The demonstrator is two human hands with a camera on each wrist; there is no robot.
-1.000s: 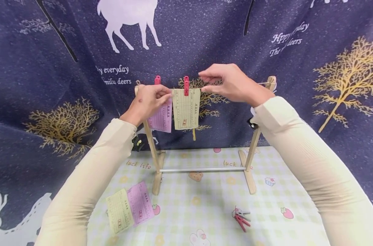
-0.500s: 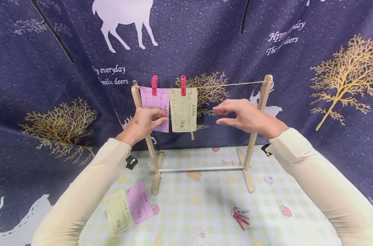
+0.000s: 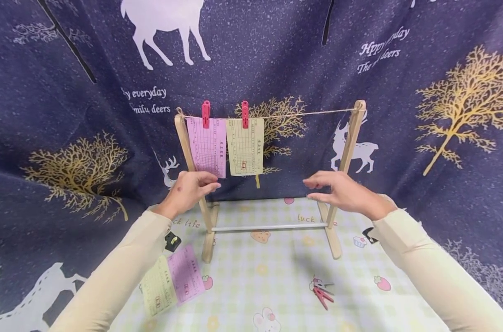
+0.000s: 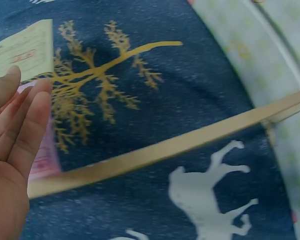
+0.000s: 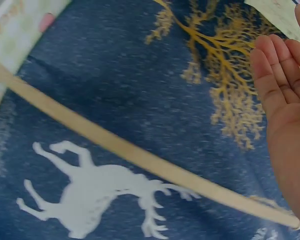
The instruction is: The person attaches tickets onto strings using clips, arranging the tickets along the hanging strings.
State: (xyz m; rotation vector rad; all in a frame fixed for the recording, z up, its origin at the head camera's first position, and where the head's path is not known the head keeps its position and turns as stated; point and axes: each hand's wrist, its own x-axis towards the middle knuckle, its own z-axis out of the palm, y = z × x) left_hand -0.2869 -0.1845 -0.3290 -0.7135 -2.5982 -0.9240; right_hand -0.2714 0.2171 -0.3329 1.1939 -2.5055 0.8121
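Note:
In the head view a pink paper slip (image 3: 210, 147) and a yellow paper slip (image 3: 245, 147) hang side by side from a string (image 3: 305, 114). One red clothespin (image 3: 205, 114) grips the pink slip at its top, and another red clothespin (image 3: 245, 114) grips the yellow one. My left hand (image 3: 189, 191) is in front of the lower edge of the pink slip, holding nothing, its fingers relaxed. To the right my right hand (image 3: 342, 191) hovers before the right post, thumb and fingers apart and nothing between them. Both wrist views show these hands with bare palms.
A wooden stand (image 3: 346, 143) carries the string between its posts, with a white crossbar (image 3: 272, 227) low down. On the checked tablecloth (image 3: 259, 286) lie another yellow slip (image 3: 157, 288), another pink slip (image 3: 186, 276) and several loose clothespins (image 3: 322, 295). A dark blue deer-print curtain (image 3: 251, 55) hangs behind.
Both hands have come down from the string, the left from the slips' top edges and the right from beside the yellow slip. The two slips stay hanging from their clothespins.

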